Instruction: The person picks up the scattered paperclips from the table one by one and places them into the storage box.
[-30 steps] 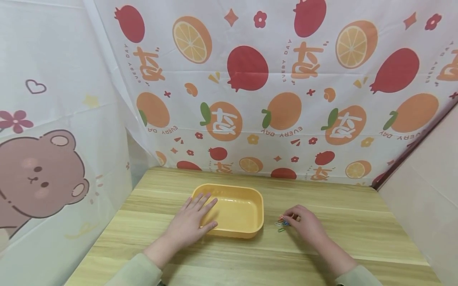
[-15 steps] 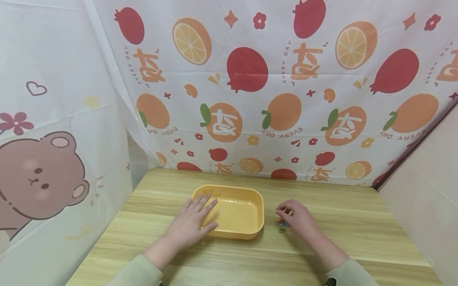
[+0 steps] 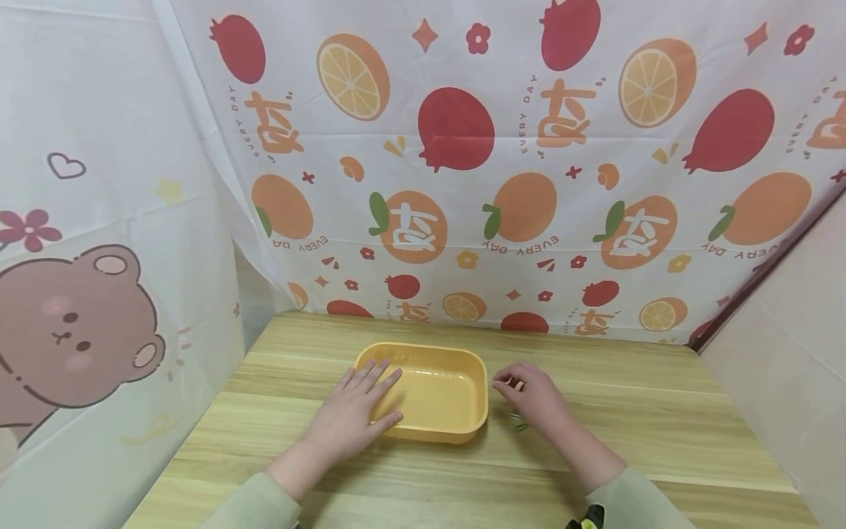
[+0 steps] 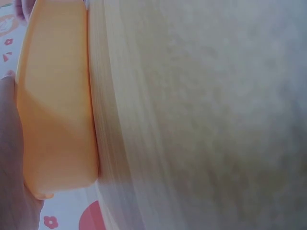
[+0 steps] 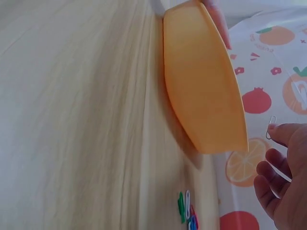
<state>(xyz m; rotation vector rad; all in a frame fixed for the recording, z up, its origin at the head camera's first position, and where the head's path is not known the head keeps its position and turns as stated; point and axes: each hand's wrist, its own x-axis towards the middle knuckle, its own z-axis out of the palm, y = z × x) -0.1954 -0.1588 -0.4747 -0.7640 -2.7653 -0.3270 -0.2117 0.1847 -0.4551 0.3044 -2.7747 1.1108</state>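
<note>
A yellow plastic tray (image 3: 432, 433) stands on the table, its inside bare where it shows. My left hand (image 3: 353, 408) rests over its left rim, fingers spread and straight. Just past the tray's right rim, my right hand (image 3: 532, 393) pinches a white paper clip (image 5: 272, 127) between thumb and forefinger, raised off the table in the right wrist view. Below that hand lies a small pile of paper clips: a green one (image 5: 181, 207), a white one (image 5: 187, 204), plus blue and red ones at the frame's bottom edge. In the head view the hand partly covers this pile.
The wood-grain table (image 3: 423, 485) carries the tray and clips. A fruit-print cloth (image 3: 463, 184) hangs behind its far edge, and a cloth with a bear (image 3: 73, 330) hangs at the left. A pale panel (image 3: 780, 367) borders the right side.
My right hand has lifted a white paper clip from the pile and moved left and away from me, close to the tray's right rim. My left hand and the tray stay put.
</note>
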